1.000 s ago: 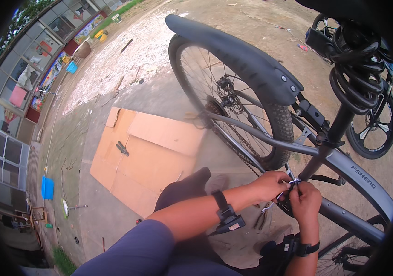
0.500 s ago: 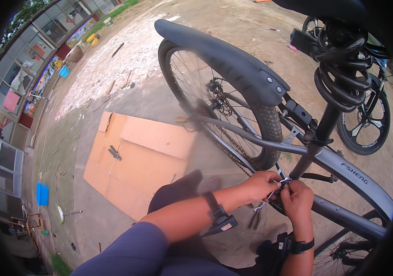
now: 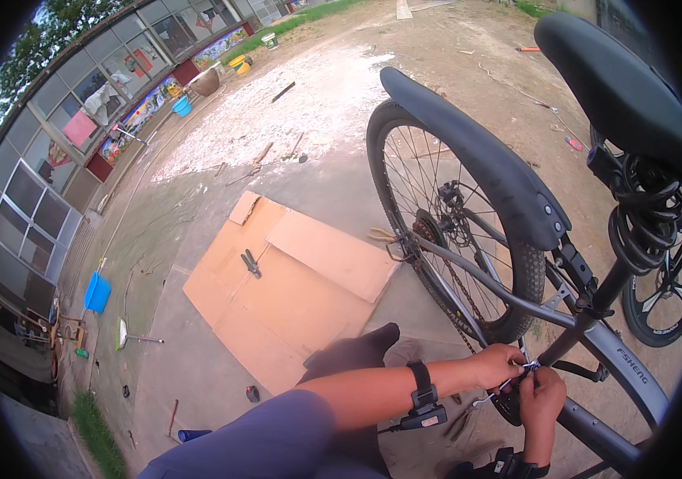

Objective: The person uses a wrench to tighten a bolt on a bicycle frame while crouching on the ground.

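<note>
Both my hands are at the seat tube of a grey bicycle (image 3: 517, 301), low down by the chainring. My left hand (image 3: 494, 366) pinches at a small shiny metal part (image 3: 531, 365) against the tube. From the right, my right hand (image 3: 543, 395) closes its fingertips on the same part; its exact kind is hidden by the fingers. A thin silver rod-like piece (image 3: 481, 400) shows just below the left fingers. On the ground below my hands lie pliers (image 3: 459, 425). The rear wheel (image 3: 389, 152) with its black mudguard (image 3: 477, 148) stands beyond my hands.
Flattened cardboard (image 3: 301, 311) covers the ground at left, with dark-handled pliers (image 3: 251, 263) on it. A tan-handled tool (image 3: 382, 235) is by the rear hub. The black saddle (image 3: 612, 88) juts overhead at right. Another bicycle's wheel (image 3: 660, 307) stands behind.
The whole view has swung, so the bicycle and cardboard sit further right and more of the saddle shows. My hands stay together at the same spot on the seat tube.
</note>
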Tool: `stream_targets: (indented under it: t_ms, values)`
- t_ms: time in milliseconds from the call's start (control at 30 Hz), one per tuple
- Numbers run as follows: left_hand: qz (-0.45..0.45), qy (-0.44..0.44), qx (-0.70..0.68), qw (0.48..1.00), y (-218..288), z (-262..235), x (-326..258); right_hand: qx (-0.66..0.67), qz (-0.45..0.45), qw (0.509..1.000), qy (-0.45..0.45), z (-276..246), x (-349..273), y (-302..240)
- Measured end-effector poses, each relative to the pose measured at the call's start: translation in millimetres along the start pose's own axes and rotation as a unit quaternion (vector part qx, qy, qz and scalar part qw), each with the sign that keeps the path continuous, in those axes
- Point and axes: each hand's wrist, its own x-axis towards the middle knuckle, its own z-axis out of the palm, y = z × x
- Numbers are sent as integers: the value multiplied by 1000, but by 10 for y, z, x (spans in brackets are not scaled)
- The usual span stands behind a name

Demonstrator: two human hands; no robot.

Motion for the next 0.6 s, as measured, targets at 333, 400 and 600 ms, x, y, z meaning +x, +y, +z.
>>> stream_targets:
  t_ms: [333, 400, 600]
  values:
    - [6, 8, -11, 1000, -16, 6, -8, -4, -7, 1000, -8, -21, 15, 27]
    - [5, 11, -12, 1000, -35, 1, 10, 0, 5, 1000, -11, -27, 24, -20]
    - [0, 8, -20, 1000, -77, 2, 49, 12, 11, 1000, -11, -51, 18, -27]
